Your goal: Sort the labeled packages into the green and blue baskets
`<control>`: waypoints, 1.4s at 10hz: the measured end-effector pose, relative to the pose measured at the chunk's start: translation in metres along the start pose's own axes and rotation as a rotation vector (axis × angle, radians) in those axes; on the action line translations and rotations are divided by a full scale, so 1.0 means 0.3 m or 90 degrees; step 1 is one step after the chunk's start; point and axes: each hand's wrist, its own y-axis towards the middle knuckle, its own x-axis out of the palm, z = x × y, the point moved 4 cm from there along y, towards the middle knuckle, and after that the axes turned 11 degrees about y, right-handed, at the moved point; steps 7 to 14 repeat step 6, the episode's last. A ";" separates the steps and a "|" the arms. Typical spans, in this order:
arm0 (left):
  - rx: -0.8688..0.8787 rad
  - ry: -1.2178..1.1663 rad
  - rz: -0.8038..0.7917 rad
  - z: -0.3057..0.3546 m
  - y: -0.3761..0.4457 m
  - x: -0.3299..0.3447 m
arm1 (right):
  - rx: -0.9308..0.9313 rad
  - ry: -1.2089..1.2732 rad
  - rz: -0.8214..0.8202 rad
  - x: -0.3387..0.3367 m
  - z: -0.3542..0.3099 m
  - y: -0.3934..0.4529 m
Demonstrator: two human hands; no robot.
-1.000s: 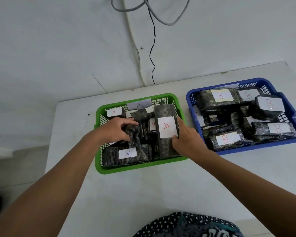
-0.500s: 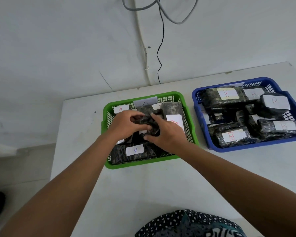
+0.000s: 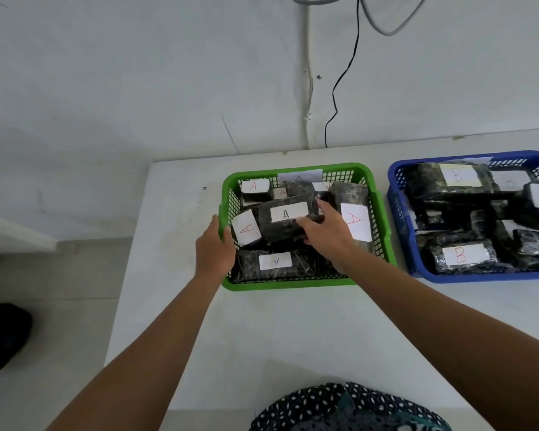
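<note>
While my left hand (image 3: 214, 247) is shifting out to grip the green basket (image 3: 296, 283) rim, my right hand (image 3: 325, 234), fingers curled, is pressing an A-labeled package (image 3: 288, 216) flat on the pile; every package looks sorted, B-labeled ones in the blue basket (image 3: 400, 213).

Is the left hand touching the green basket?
Touching. The head view shows the left hand wrapped around the green basket at its left rim, fingers curled over the edge.

A-packages (image 3: 288, 214) in left basket (image 3: 296, 283) | B-packages (image 3: 461, 255) in right basket (image 3: 476, 276) (both on table (image 3: 293, 343))
</note>
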 end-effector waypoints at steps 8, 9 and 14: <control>0.043 0.029 0.058 0.069 -0.050 0.000 | -0.162 -0.341 0.119 -0.067 -0.066 -0.126; 0.043 0.029 0.058 0.069 -0.050 0.000 | -0.162 -0.341 0.119 -0.067 -0.066 -0.126; 0.043 0.029 0.058 0.069 -0.050 0.000 | -0.162 -0.341 0.119 -0.067 -0.066 -0.126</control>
